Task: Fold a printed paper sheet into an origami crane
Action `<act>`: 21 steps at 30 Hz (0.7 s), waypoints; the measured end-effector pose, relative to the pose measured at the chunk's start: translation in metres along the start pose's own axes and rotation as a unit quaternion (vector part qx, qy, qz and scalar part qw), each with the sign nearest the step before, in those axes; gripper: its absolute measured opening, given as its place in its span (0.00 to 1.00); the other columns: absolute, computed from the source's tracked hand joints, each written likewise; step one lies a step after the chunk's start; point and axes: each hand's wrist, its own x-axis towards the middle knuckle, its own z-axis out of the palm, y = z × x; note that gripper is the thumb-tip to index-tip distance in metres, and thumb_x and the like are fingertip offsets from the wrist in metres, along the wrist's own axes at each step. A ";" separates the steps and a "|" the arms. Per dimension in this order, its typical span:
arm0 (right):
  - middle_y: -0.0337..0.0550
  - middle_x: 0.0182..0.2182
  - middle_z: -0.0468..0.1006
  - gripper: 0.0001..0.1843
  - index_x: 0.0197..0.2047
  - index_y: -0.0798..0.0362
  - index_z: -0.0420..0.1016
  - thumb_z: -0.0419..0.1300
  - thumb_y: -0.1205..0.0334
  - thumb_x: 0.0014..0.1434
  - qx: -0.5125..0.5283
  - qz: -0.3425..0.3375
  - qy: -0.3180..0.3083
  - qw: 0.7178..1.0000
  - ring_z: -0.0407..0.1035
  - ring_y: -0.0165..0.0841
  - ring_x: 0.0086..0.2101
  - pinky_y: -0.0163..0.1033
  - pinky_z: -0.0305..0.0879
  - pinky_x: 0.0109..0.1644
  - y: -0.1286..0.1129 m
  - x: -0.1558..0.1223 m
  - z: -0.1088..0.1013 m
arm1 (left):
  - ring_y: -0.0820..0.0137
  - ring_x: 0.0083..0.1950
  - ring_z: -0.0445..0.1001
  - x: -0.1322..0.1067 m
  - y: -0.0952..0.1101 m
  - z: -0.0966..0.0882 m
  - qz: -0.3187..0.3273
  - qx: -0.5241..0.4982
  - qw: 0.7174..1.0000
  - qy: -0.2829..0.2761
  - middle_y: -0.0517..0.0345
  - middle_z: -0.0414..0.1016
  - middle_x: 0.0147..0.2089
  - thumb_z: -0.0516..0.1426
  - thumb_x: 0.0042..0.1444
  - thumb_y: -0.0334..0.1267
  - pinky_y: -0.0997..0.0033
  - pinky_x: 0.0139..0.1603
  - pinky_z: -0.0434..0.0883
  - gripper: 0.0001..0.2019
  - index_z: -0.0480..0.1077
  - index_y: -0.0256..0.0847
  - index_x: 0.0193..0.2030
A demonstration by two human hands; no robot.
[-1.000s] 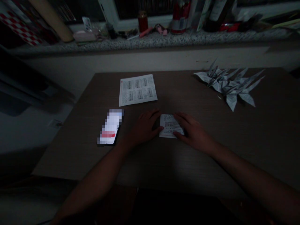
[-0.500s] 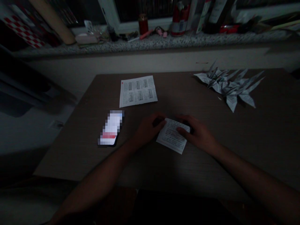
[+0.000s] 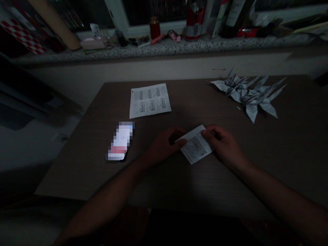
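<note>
A small folded piece of printed paper (image 3: 196, 146) is held between both hands over the middle of the brown table (image 3: 179, 184), turned at an angle. My left hand (image 3: 165, 145) pinches its left corner. My right hand (image 3: 224, 145) grips its right edge with curled fingers. The scene is very dark.
A flat printed sheet (image 3: 150, 100) lies further back on the table. A lit phone (image 3: 120, 141) lies to the left of my hands. Several folded paper cranes (image 3: 249, 94) are piled at the back right. A cluttered stone ledge (image 3: 164, 46) with bottles runs behind the table.
The folded paper lay flat under both hands a second ago. Both hands have since picked it up and rotated it, so it now sits tilted between their fingers.
</note>
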 end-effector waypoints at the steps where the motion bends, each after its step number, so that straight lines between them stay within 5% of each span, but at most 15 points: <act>1: 0.38 0.26 0.77 0.16 0.37 0.48 0.77 0.65 0.44 0.62 0.012 0.007 0.009 1.000 0.71 0.34 0.26 0.38 0.68 0.27 0.001 0.000 -0.001 | 0.63 0.50 0.82 0.000 -0.001 -0.001 0.000 -0.003 1.000 0.011 0.53 0.82 0.49 0.63 0.63 0.44 0.62 0.51 0.79 0.15 0.73 0.42 0.53; 5: 0.37 0.26 0.77 0.16 0.37 0.48 0.77 0.67 0.44 0.60 0.028 0.013 0.006 1.000 0.70 0.33 0.26 0.38 0.66 0.28 0.003 0.002 -0.003 | 0.64 0.51 0.82 0.002 -0.005 -0.002 0.008 -0.011 0.998 0.054 0.53 0.82 0.50 0.62 0.65 0.43 0.61 0.52 0.79 0.12 0.74 0.43 0.52; 21: 0.40 0.28 0.80 0.15 0.36 0.48 0.79 0.69 0.45 0.58 -0.018 -0.010 0.034 0.999 0.74 0.35 0.29 0.40 0.71 0.33 -0.008 0.000 -0.005 | 0.63 0.51 0.81 0.000 -0.001 -0.003 0.006 0.018 0.999 0.048 0.55 0.82 0.52 0.62 0.65 0.43 0.61 0.56 0.78 0.13 0.77 0.45 0.54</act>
